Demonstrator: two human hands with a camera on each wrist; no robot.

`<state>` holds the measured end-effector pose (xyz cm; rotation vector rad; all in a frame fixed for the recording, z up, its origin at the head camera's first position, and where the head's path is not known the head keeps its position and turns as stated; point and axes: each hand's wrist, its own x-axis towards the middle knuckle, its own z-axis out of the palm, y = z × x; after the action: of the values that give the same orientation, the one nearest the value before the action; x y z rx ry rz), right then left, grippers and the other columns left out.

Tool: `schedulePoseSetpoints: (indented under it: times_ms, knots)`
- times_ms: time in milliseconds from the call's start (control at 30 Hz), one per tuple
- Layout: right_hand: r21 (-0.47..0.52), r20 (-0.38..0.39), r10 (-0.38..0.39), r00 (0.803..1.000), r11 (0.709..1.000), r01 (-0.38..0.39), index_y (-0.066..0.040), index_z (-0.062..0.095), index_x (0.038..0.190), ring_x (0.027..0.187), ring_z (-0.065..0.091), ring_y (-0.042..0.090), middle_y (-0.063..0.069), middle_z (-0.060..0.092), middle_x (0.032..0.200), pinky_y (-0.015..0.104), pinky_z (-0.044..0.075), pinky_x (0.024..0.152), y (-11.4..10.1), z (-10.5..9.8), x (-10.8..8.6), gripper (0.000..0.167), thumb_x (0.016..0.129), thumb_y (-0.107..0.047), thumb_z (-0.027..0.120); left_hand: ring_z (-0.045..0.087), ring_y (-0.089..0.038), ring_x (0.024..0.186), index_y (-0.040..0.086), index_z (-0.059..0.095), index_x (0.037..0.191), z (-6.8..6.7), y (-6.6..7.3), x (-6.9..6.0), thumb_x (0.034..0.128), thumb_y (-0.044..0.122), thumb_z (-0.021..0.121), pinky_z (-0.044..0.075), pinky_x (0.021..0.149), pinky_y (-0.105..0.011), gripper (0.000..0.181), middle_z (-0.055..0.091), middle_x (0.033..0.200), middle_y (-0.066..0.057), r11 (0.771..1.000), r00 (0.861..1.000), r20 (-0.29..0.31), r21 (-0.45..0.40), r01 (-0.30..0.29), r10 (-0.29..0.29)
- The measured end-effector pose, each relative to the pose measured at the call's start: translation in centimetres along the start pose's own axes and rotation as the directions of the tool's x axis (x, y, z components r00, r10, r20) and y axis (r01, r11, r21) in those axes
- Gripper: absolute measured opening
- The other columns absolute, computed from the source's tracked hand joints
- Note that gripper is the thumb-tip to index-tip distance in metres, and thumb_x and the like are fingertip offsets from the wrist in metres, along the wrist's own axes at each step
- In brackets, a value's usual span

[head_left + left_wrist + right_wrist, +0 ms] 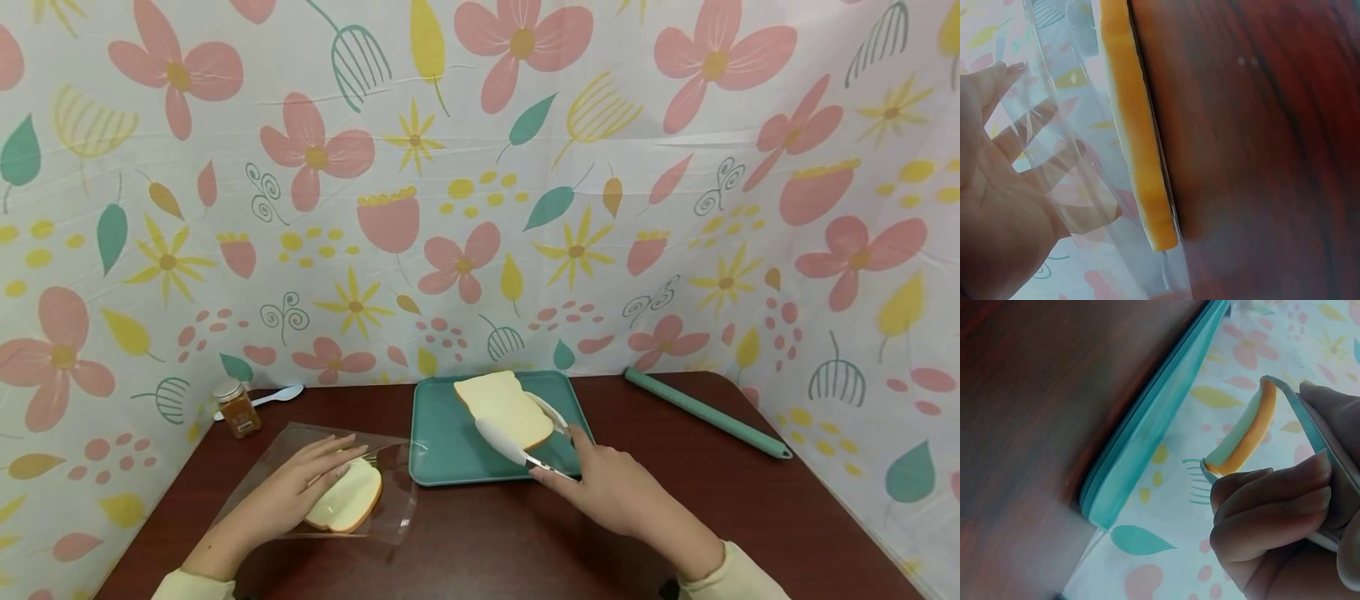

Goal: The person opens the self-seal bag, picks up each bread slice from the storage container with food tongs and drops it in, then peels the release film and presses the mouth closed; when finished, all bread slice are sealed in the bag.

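My right hand [611, 487] grips white-tipped tongs [501, 442], whose tips hold a bread slice [504, 408] over the teal tray [435, 454]. In the right wrist view, the slice [1244, 439] sits between the tongs' arms [1302, 415], above the tray [1141, 444], with my right hand [1279, 519] curled round them. My left hand [300, 483], fingers extended, rests on a clear bag [393, 500] with bread [348, 500] in it. The left wrist view has the left hand [1016, 175] spread against the clear plastic, beside the bread's brown crust [1135, 119].
A small jar [238, 410] with orange-brown contents and a pale spoon [279, 395] are at the back left. A long green stick-like object [708, 414] lies at the back right. A flower-patterned sheet [480, 208] hangs behind the dark table [465, 542].
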<state>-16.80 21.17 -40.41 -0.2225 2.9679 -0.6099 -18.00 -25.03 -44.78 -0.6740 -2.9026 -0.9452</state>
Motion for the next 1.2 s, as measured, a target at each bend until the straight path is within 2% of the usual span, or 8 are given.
schedulePoseSetpoints:
  times_ms: [333, 433, 533, 633, 800, 967, 1100, 1200]
  knots:
    - [0.026, 0.004, -0.072, 0.997, 0.997, 0.071, -0.005, 0.043, 0.161, 0.103, 0.077, 0.027, 0.011, 0.076, 0.127, 0.053, 0.062, 0.084, -1.0, 0.5, -1.3, 0.11, 0.089, -0.087, 0.059, 0.036, -0.05, 0.158, 0.034, 0.062, 0.151, 0.1, 0.1, 0.0, 0.115, 0.041, 0.048, 0.038, 0.117, -0.077, 0.039, 0.051, 0.166, -0.007, 1.0, 1.0, -0.006, 0.006, 0.0, 0.0]
    - [0.024, 0.031, -0.085, 0.996, 0.996, 0.084, -0.005, 0.041, 0.162, 0.091, 0.075, 0.021, 0.004, 0.077, 0.099, 0.05, 0.061, 0.076, -1.4, 0.7, -1.7, 0.111, 0.089, -0.086, 0.06, 0.036, -0.049, 0.158, 0.034, 0.061, 0.152, 0.1, 0.1, 0.0, 0.115, 0.042, 0.048, 0.038, 0.118, -0.077, 0.04, 0.05, 0.167, -0.006, 1.0, 1.0, -0.005, 0.006, 0.007, -0.007]
    - [0.022, 0.065, -0.103, 0.993, 0.995, 0.102, -0.006, 0.038, 0.164, 0.078, 0.071, 0.015, -0.003, 0.066, 0.076, 0.045, 0.06, 0.071, -1.7, 0.9, -2.1, 0.112, 0.09, -0.087, 0.057, 0.037, -0.048, 0.159, 0.035, 0.061, 0.152, 0.2, 0.0, 0.1, 0.1149, 0.043, 0.047, 0.038, 0.118, -0.076, 0.04, 0.05, 0.167, -0.005, 1.0, 1.0, -0.005, 0.006, 0.017, -0.017]
    - [0.028, 0.105, -0.127, 0.986, 0.992, 0.125, -0.005, 0.034, 0.166, 0.073, 0.067, 0.011, -0.006, 0.059, 0.068, 0.042, 0.058, 0.069, -1.8, 1.3, -2.6, 0.114, 0.09, -0.089, 0.054, 0.037, -0.048, 0.159, 0.037, 0.061, 0.151, 0.4, -0.1, 0.1, 0.1149, 0.043, 0.047, 0.038, 0.118, -0.076, 0.039, 0.05, 0.167, -0.005, 1.0, 1.0, -0.003, 0.002, 0.018, -0.018]
    - [0.05, 0.145, -0.186, 0.972, 0.982, 0.18, -0.004, 0.033, 0.167, 0.075, 0.069, 0.01, -0.008, 0.058, 0.07, 0.041, 0.059, 0.069, -1.6, 1.8, -3.0, 0.113, 0.093, -0.087, 0.053, 0.037, -0.047, 0.159, 0.039, 0.061, 0.151, 0.5, -0.2, 0.3, 0.1148, 0.042, 0.048, 0.039, 0.118, -0.075, 0.038, 0.05, 0.167, -0.004, 1.0, 1.0, -0.008, 0.005, 0.016, -0.016]
    - [0.03, 0.152, -0.231, 0.961, 0.973, 0.229, -0.005, 0.037, 0.165, 0.093, 0.076, 0.02, -0.001, 0.074, 0.099, 0.047, 0.063, 0.076, -1.3, 2.2, -2.9, 0.11, 0.092, -0.085, 0.056, 0.036, -0.047, 0.159, 0.04, 0.061, 0.151, 0.4, -0.2, 0.4, 0.1152, 0.041, 0.048, 0.039, 0.118, -0.076, 0.038, 0.049, 0.167, -0.004, 1.0, 1.0, -0.005, 0.007, 0.019, -0.019]
    - [-0.017, 0.142, -0.286, 0.948, 0.956, 0.291, -0.007, 0.04, 0.164, 0.099, 0.077, 0.022, 0.005, 0.076, 0.118, 0.043, 0.062, 0.076, -1.1, 2.6, -3.0, 0.107, 0.092, -0.085, 0.056, 0.036, -0.048, 0.159, 0.037, 0.061, 0.151, 0.4, -0.2, 0.5, 0.1155, 0.039, 0.048, 0.038, 0.118, -0.076, 0.038, 0.049, 0.168, -0.005, 1.0, 1.0, 0.002, 0.003, 0.016, -0.016]
    - [-0.048, 0.128, -0.328, 0.936, 0.941, 0.336, -0.008, 0.041, 0.164, 0.097, 0.077, 0.02, 0.004, 0.076, 0.114, 0.04, 0.061, 0.074, -1.0, 2.9, -3.0, 0.106, 0.093, -0.085, 0.056, 0.037, -0.047, 0.159, 0.035, 0.061, 0.152, 0.4, -0.2, 0.6, 0.1155, 0.04, 0.048, 0.038, 0.118, -0.076, 0.039, 0.049, 0.168, -0.005, 1.0, 1.0, 0.005, -0.001, 0.012, -0.012]
